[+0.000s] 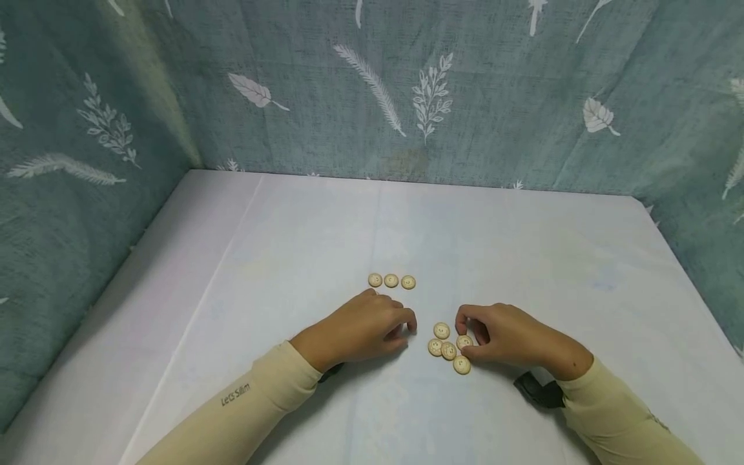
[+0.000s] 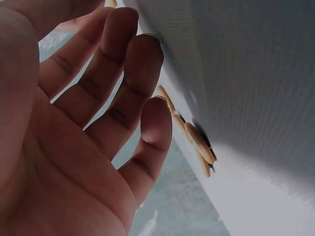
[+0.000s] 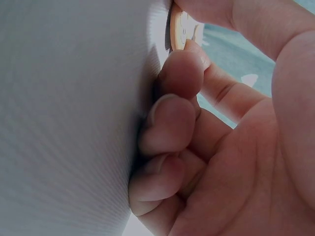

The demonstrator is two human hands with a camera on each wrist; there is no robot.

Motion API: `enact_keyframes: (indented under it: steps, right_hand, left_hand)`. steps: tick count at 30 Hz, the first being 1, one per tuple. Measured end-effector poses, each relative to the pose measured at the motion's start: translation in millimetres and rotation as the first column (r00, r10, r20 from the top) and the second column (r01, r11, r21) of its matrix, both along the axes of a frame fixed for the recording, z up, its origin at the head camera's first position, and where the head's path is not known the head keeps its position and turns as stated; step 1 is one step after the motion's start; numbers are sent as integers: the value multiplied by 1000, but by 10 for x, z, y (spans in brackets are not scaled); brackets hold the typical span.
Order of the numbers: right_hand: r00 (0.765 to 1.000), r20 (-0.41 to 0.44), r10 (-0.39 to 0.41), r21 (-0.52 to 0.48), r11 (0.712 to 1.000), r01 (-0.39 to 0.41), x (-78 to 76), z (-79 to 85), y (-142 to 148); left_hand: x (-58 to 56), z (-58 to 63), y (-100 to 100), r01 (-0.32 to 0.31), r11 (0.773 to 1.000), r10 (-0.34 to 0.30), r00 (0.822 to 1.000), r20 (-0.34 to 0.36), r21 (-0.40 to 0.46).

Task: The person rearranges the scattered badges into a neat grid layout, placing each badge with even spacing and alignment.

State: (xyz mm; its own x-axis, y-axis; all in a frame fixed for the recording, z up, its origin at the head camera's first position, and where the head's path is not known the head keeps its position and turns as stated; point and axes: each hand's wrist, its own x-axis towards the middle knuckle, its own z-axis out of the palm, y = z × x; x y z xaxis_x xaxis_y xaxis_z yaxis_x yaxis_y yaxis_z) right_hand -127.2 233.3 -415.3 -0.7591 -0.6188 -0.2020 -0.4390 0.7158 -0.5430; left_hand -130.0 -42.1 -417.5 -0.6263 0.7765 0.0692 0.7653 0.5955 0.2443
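Note:
My right hand (image 1: 511, 336) pinches a round wooden button (image 1: 464, 341) between thumb and index finger, low on the white tabletop. In the right wrist view that button (image 3: 178, 29) shows edge-on by the fingertips, while the other fingers curl against the cloth. Several more buttons (image 1: 448, 351) lie grouped just left of this hand. My left hand (image 1: 366, 326) hovers close over the table with loosely bent fingers and holds nothing. Beyond it lies a short row of three buttons (image 1: 391, 281), and another is mostly hidden behind the hand. Buttons (image 2: 199, 142) also appear past the fingertips in the left wrist view.
A white cloth (image 1: 523, 245) covers the table, with faint creases running through it. Green leaf-patterned fabric (image 1: 325, 97) hangs along the back and sides. A dark strap (image 1: 540, 391) sits at the right wrist.

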Motion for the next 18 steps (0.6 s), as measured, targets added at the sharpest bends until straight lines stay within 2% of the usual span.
enact_keyframes:
  steps: [18]
  right_hand:
    - [1000,7,-18,16,1000,18,12,-33,1]
  left_hand:
    - [90,-16,79,23,1000,-23,1000,13,-19]
